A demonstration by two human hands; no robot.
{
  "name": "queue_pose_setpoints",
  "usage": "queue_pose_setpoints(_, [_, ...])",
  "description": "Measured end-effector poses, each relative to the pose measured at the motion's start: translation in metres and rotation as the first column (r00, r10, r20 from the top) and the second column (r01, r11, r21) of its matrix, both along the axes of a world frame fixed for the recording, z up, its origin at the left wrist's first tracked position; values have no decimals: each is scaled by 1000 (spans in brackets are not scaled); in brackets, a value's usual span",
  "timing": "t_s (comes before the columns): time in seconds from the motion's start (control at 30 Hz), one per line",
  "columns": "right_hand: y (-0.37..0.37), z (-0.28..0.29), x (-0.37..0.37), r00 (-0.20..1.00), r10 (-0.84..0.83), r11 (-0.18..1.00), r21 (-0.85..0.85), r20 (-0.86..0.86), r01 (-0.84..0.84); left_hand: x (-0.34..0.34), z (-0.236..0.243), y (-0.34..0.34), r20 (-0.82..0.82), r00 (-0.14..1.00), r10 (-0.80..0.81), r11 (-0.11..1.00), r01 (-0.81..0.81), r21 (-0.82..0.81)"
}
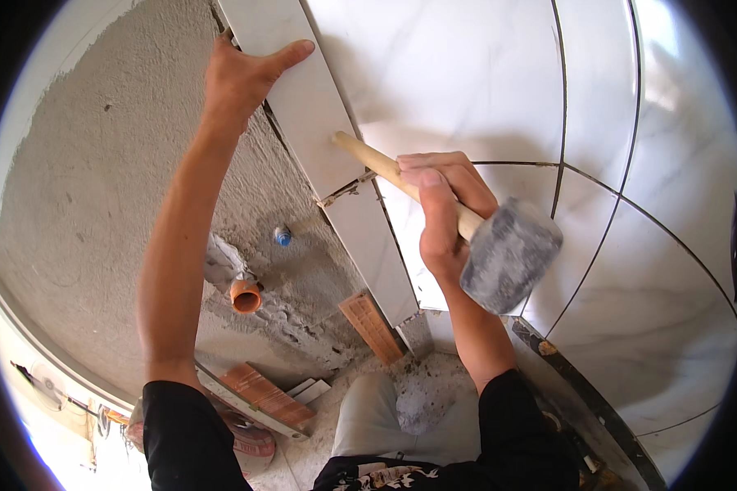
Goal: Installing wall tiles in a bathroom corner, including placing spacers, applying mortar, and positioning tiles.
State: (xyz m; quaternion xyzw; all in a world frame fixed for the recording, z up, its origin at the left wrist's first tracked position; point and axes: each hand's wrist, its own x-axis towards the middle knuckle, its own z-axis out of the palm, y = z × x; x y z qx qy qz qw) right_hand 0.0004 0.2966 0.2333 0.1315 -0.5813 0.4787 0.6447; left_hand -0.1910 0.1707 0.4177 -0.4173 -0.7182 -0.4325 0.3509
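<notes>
Two bare hands work against a tiled wall of large pale marbled tiles. At eleven o'clock the left hand presses flat, fingers spread, on a narrow white tile strip edging the rough grey plaster. At centre the right hand is clenched around the wooden handle of a rubber mallet, its grey head pointing to four o'clock. Lower, at seven o'clock, an orange pipe end juts from the plaster, with a small blue pipe cap just above.
</notes>
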Motion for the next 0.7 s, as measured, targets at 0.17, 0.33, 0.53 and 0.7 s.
queue_pose_setpoints(0.17, [3,-1,-5,999,14,999,44,-48,-12,-6,3,1,38,999,18,999,-17,-32])
queue_pose_setpoints(0.33, [1,0,-5,994,-25,994,103,-103,36,-8,1,1,32,997,70,997,-69,-19])
queue_pose_setpoints(0.53, [0,3,-6,999,36,999,9,27,-37,-4,-1,2,38,995,94,996,-94,4])
queue_pose_setpoints(0.7, [5,5,-10,999,-4,1000,13,35,3,15,-11,8,69,994,-90,993,84,79])
